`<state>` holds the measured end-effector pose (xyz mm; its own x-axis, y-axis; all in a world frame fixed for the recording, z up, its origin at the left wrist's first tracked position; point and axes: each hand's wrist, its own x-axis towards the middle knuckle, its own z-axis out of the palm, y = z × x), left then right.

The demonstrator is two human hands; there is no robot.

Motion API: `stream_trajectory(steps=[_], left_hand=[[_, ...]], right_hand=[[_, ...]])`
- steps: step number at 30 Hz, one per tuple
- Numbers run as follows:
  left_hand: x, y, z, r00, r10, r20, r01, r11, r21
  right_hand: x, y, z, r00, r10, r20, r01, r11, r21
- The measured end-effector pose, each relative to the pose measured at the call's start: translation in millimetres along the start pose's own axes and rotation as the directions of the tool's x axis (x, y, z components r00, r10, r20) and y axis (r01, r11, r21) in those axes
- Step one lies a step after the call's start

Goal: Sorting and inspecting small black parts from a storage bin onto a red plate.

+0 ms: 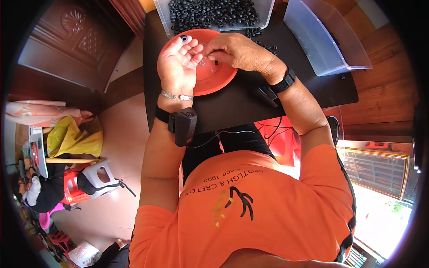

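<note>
My left hand [178, 67] is palm up over the left side of a round red plate [210, 87]. A small black ring-shaped part [183, 39] is held at its thumb and fingertip, the other fingers loosely curled. My right hand [237, 50] reaches over the plate's right side, its thumb and fingers pinched together and pointing down. Whatever is between those fingertips is hidden or too small to make out. Several tiny clear pieces [203, 63] and a small dark piece [216, 63] lie on the plate.
A clear bin [166, 22] full of black ring-shaped parts stands behind the plate on the dark table [313, 91]. Loose black parts [269, 48] lie by it. Another translucent bin [313, 42] stands at the right. Cables [268, 134] hang below the table's front edge.
</note>
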<state>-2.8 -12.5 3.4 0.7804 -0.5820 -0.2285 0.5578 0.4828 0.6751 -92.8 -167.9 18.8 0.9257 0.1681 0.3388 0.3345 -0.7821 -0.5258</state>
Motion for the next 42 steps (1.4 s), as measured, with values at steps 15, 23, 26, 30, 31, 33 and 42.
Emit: stream_trajectory(steps=[15, 23, 26, 30, 31, 33, 42], left_hand=[[2.1, -13.8, -4.7, 0.997, -0.045, 0.066, 0.045, 0.999, -0.010], [0.8, -6.0, -1.0, 1.000, 0.006, 0.013, -0.006, 1.000, 0.006], [-0.2, -4.9, -0.2, 0.999, 0.002, 0.034, -0.003, 1.000, 0.016], [-5.2, -5.9, 4.8, 0.999, 0.005, 0.038, -0.006, 0.999, 0.037], [-5.0, -6.3, 4.3, 0.999, -0.014, 0.045, 0.012, 0.999, 0.039], [-4.8, -7.5, 3.5, 0.998, -0.030, 0.054, 0.028, 0.999, 0.040], [-8.0, -14.3, 0.4, 0.954, -0.113, 0.276, 0.095, 0.992, 0.078]], right_hand=[[-2.2, -0.6, -12.6, 0.985, 0.021, -0.173, -0.038, 0.994, -0.099], [-5.8, -4.9, -7.1, 0.986, 0.038, 0.164, -0.029, 0.998, -0.056], [-5.6, -6.7, -4.6, 0.961, 0.078, 0.267, -0.040, 0.988, -0.147], [-2.6, -5.7, 1.0, 0.946, 0.112, 0.305, -0.025, 0.961, -0.276], [-3.7, -3.1, 1.9, 0.946, 0.111, 0.305, -0.023, 0.960, -0.278], [-7.2, 4.5, 0.3, 0.988, -0.030, 0.151, 0.067, 0.967, -0.247], [-0.5, -16.0, -18.8, 0.913, 0.195, -0.358, -0.046, 0.922, 0.384]])
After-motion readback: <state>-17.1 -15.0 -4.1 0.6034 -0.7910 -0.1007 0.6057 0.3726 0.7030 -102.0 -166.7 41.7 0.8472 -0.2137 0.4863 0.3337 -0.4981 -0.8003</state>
